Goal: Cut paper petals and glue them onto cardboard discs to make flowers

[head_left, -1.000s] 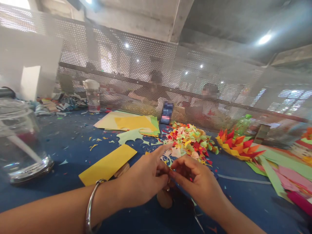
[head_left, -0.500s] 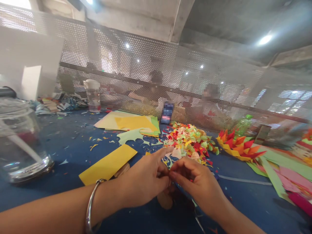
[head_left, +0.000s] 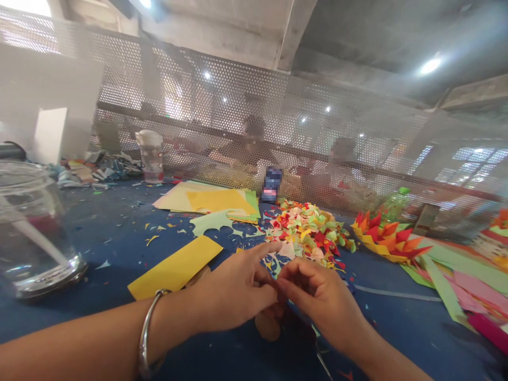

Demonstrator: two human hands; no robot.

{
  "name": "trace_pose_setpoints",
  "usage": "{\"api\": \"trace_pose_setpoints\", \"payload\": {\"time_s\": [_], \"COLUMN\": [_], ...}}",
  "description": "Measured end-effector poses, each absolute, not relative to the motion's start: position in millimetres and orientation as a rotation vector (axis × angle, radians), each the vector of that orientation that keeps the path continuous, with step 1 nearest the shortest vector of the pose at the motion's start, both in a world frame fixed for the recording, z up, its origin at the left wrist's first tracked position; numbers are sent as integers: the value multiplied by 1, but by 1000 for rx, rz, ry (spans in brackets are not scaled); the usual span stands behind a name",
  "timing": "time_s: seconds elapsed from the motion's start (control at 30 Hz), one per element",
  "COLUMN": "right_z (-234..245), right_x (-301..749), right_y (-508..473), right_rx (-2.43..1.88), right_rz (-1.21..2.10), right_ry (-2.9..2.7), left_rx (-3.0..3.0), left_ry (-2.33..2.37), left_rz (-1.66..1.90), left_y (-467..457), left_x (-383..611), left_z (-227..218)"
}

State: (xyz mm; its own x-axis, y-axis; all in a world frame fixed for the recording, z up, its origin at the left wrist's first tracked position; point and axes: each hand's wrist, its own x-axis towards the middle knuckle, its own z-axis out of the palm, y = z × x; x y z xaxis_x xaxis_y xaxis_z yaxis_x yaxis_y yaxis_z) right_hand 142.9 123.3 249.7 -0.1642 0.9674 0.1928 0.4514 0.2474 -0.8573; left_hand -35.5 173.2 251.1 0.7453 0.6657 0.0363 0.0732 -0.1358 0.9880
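My left hand [head_left: 234,291] and my right hand [head_left: 317,301] meet fingertip to fingertip low over the blue table [head_left: 99,233]. Both pinch something small between them that the fingers hide. The left index finger points out toward a heap of small folded paper pieces [head_left: 309,227] in red, green, yellow and pink just beyond. A silver bangle [head_left: 146,333] circles my left wrist. A yellow paper strip [head_left: 174,267] lies to the left of my left hand.
A glass jar [head_left: 32,227] stands at the left edge. Yellow and green sheets [head_left: 214,203] lie further back, a cup [head_left: 151,156] behind them. A folded red-orange paper ring [head_left: 389,238], a green bottle [head_left: 395,203] and coloured strips [head_left: 464,286] sit right. People sit behind a perforated screen [head_left: 238,116].
Both hands have dropped slightly and the fingertips have shifted a little as they work the small thing between them. Nothing else on the table has moved.
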Motion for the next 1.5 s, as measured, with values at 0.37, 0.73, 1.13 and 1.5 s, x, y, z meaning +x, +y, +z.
{"api": "trace_pose_setpoints", "payload": {"time_s": [0.37,0.73,1.13,1.5], "right_z": [253,254,253,251], "right_x": [143,145,145,145], "right_y": [124,125,123,124], "right_rx": [-1337,-1338,-1319,-1354], "right_rz": [804,821,777,849], "right_ry": [-1744,-1695,-1603,-1646], "left_rx": [1654,1682,1561,1618], "left_ry": [576,544,531,521], "left_rz": [528,537,572,552], "left_y": [175,181,180,179], "left_x": [-38,-38,-35,-35], "left_z": [253,247,250,251]}}
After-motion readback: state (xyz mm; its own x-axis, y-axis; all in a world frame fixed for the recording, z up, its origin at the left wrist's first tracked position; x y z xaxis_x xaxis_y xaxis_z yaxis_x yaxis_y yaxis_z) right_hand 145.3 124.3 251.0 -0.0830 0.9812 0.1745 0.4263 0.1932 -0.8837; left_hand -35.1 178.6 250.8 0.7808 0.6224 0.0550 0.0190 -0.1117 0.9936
